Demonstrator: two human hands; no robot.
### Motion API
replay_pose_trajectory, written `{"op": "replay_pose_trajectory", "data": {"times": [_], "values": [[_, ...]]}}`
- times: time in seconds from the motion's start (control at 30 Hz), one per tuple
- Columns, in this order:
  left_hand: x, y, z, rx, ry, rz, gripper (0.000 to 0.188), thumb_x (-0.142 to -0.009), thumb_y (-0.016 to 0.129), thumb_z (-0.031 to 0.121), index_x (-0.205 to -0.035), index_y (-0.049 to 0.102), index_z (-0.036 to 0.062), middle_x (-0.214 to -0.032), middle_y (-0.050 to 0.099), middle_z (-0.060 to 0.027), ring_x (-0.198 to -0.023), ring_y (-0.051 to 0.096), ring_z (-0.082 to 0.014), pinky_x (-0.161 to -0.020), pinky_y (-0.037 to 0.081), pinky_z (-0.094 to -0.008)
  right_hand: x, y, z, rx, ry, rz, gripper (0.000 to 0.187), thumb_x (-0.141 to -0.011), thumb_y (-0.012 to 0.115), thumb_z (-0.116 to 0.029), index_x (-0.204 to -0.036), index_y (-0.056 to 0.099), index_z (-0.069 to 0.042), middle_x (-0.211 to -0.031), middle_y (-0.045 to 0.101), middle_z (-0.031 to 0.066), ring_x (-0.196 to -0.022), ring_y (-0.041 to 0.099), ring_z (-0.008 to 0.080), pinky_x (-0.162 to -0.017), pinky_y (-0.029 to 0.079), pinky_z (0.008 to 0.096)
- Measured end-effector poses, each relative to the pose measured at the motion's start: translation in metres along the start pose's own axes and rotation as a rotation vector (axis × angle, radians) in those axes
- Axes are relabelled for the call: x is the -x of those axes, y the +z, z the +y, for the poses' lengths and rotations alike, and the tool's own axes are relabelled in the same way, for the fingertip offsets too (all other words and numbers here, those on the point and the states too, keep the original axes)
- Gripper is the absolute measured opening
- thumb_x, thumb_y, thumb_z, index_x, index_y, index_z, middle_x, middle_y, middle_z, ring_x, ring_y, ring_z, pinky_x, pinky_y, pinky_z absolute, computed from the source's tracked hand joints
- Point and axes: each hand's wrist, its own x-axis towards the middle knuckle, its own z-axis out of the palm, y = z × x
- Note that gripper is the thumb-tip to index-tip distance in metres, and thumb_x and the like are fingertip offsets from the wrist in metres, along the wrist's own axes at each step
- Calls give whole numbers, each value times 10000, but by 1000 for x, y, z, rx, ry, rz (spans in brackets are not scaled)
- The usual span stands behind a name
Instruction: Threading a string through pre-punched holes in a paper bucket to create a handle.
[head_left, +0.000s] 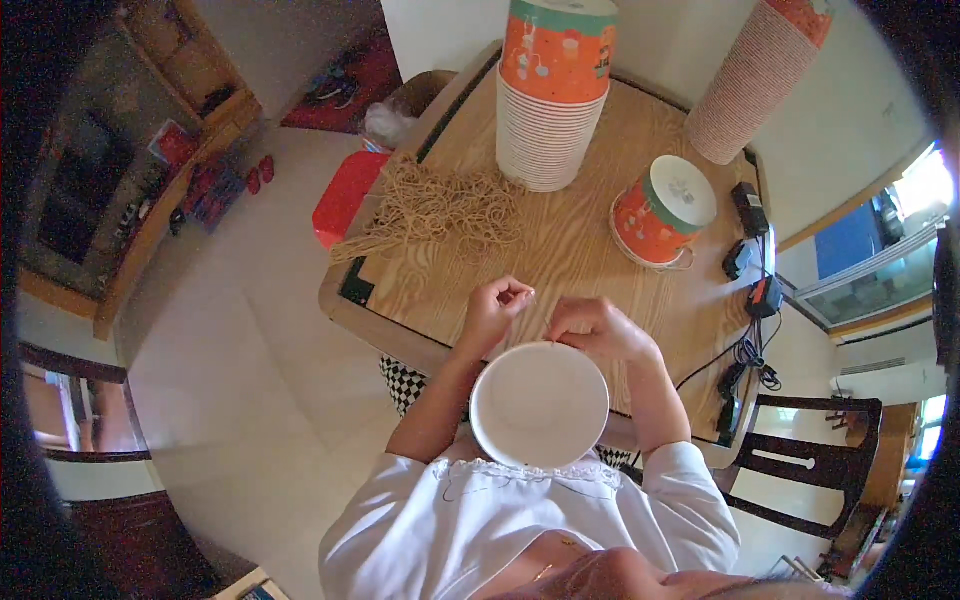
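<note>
A white paper bucket (540, 400) rests against my front at the table edge, its pale inside facing up. At its far rim my right hand (605, 330) is closed in a pinch; what the fingertips hold is too small to make out. Just left of it, my left hand (494, 312) is also closed, thumb against curled fingers, and anything between them is hidden. Beyond my left hand lies a loose heap of tan cords (445, 210). To the far right, an orange and green printed paper bucket (655, 220) stands upside down with a cord loop at its rim.
A tall stack of nested paper buckets (550, 110) stands at the table's far side, another stack (755, 85) leans at far right. Black adapters and cables (765, 295) line the right edge. A red stool (345, 195) is left, a dark chair (810, 460) right.
</note>
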Motion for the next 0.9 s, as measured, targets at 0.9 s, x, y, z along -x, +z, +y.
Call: {"op": "replay_pose_trajectory", "data": {"times": [0.9], "values": [[3,0,3,15,11,8,76,-812,618,91,-859,651,42,-732,628,-3,-655,555,-71,-601,458,-237,7,1,-2,37,-14,33,53,-753,646,-2,-801,640,-24,-790,615,73,-771,589,199,-703,467,304]]}}
